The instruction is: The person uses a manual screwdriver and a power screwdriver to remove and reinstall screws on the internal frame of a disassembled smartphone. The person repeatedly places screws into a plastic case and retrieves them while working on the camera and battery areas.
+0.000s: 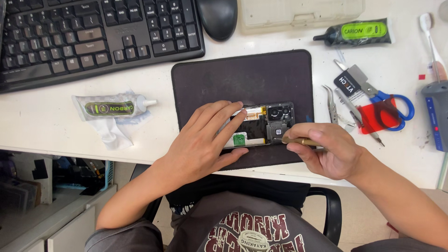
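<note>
Here, an opened black smartphone with exposed circuitry (261,123) is pinned on the dark rectangular mat (219,79) under the flat, released left hand (205,142); a brass-coloured slender tool (298,140), touching it, is grasped by the right hand (326,151).

A soft white glue tube with a green and black label (111,108) is seen lying on its side on the white worktop (42,123), below the black keyboard and left of the dark mat, its white nozzle turned toward the mat. A black glue tube with a bright green oval label (356,32) is laid near the far edge, right of a pale translucent plastic case (298,13). A small black tag with white lettering (347,84) is found by the blue-handled scissors, and a small green sticker (239,138) is visible inside the opened phone.
</note>
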